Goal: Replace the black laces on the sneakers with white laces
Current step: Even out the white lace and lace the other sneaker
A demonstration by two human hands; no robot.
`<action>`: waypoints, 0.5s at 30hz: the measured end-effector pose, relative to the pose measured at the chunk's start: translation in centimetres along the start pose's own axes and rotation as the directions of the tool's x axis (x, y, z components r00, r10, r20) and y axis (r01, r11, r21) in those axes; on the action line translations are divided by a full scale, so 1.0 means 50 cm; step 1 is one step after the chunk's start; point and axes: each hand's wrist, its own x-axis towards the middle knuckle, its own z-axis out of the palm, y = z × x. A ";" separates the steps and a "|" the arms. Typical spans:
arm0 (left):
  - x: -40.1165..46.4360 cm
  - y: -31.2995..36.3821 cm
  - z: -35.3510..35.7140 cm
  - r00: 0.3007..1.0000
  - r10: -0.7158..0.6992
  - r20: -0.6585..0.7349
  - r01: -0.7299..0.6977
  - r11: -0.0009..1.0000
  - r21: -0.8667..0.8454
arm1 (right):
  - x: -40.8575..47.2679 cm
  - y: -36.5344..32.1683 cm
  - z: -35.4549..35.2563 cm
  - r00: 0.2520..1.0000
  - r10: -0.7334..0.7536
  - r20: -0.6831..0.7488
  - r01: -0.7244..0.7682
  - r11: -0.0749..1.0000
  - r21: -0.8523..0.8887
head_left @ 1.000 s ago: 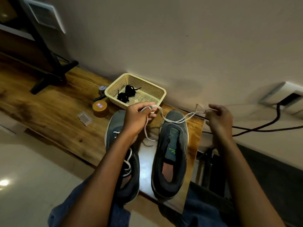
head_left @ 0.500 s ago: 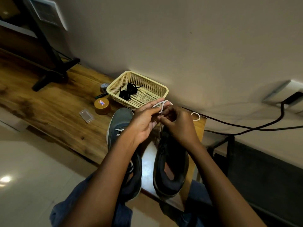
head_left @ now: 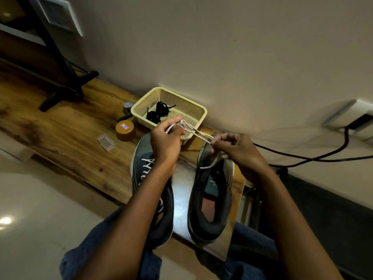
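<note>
I see left hand (head_left: 166, 142) pinching white lace (head_left: 198, 136), right hand (head_left: 235, 150) pinching same lace above right sneaker (head_left: 212, 190). Left sneaker (head_left: 145, 158) already white-laced. Black laces (head_left: 158, 112) in yellow basket (head_left: 198, 113) on wooden table (head_left: 66, 134).

We see two grey sneakers side by side on bench, lower centre of frame, toes toward wall. Left sneaker (head_left: 150, 190) already laced white. Right sneaker (head_left: 214, 190) open, tongue showing. White lace (head_left: 198, 136) stretched above their toes. Black laces (head_left: 158, 113) bundled in basket (head_left: 191, 106), upper centre.
</note>
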 end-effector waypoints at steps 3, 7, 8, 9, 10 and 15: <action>0.019 -0.004 -0.011 0.990 0.028 -0.139 -0.024 0.999 0.032 | -0.002 0.002 -0.040 0.998 0.042 -0.047 -0.039 0.997 0.074; 0.020 0.005 -0.019 0.956 0.120 -0.266 -0.100 0.991 0.088 | 0.001 0.018 -0.071 0.988 0.085 -0.131 -0.066 0.987 0.145; 0.018 0.005 -0.018 0.956 0.125 -0.267 -0.097 0.988 0.118 | 0.002 0.021 -0.073 0.986 0.079 -0.148 -0.056 0.986 0.156; 0.016 0.003 -0.016 0.954 0.124 -0.275 -0.066 0.976 0.209 | 0.003 0.022 -0.073 0.984 0.070 -0.161 -0.046 0.987 0.151; 0.013 0.000 -0.013 0.949 0.126 -0.288 -0.013 0.931 0.365 | 0.005 0.025 -0.071 0.983 0.060 -0.174 -0.038 0.991 0.132; -0.028 -0.009 0.023 0.903 0.426 0.055 -0.310 0.558 0.770 | 0.003 0.020 -0.054 0.988 0.012 -0.153 -0.002 0.998 0.064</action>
